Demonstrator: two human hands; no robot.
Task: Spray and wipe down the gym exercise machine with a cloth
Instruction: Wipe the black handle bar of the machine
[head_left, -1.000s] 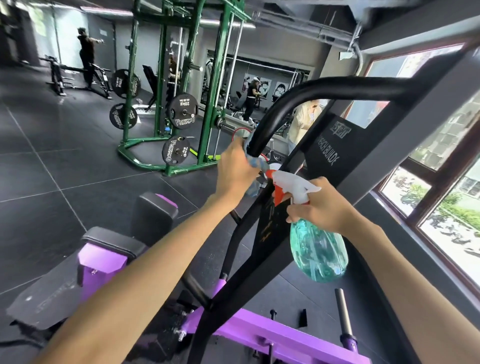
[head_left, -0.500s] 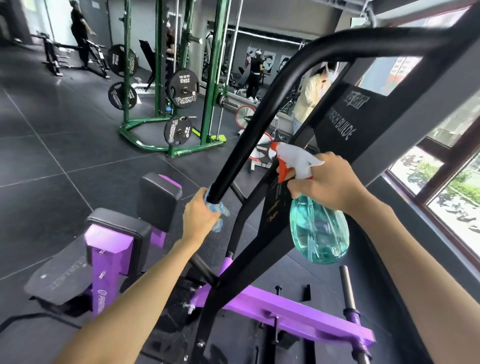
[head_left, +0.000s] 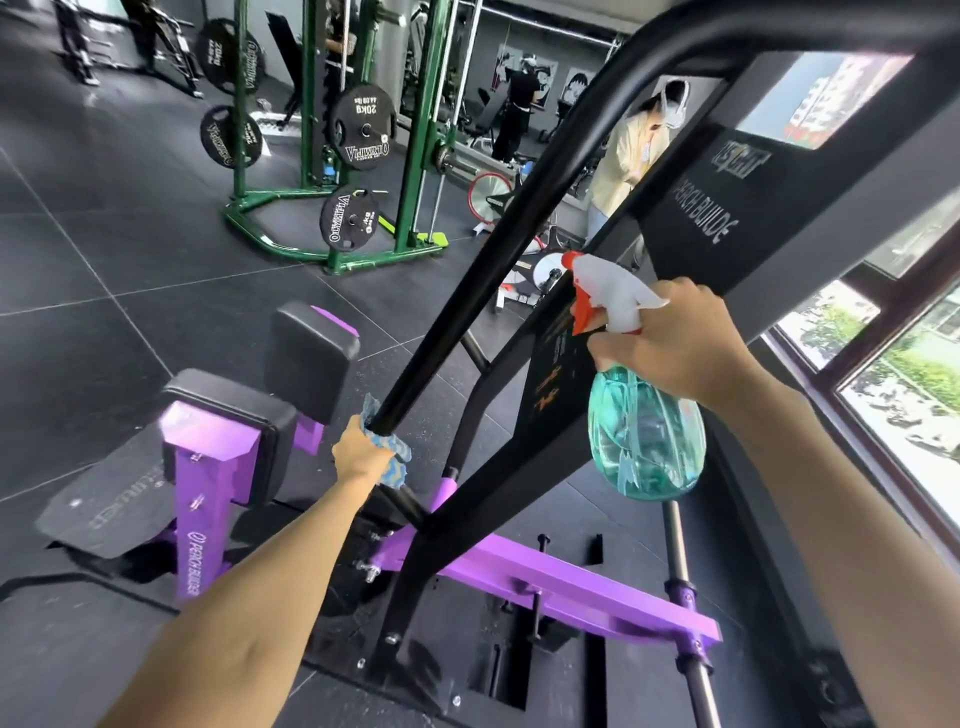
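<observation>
We grip the blue cloth (head_left: 393, 464) in our left hand (head_left: 360, 457), fingers curled round it and round the low end of the curved black bar (head_left: 498, 234) of the exercise machine, so the cloth is wrapped against the tube. Right of the bar, our right hand (head_left: 675, 345) holds the spray bottle (head_left: 644, 431) up in the air, fingers closed round its neck just under the orange trigger; the white nozzle points toward the bar and the teal body hangs below the hand. Below the bar lies the machine's purple beam (head_left: 545, 577), and left of it stand 2 black pads (head_left: 306, 358) on purple posts. Beyond the bar stands a green rack (head_left: 410, 156) hung with black weight plates (head_left: 363, 127).
</observation>
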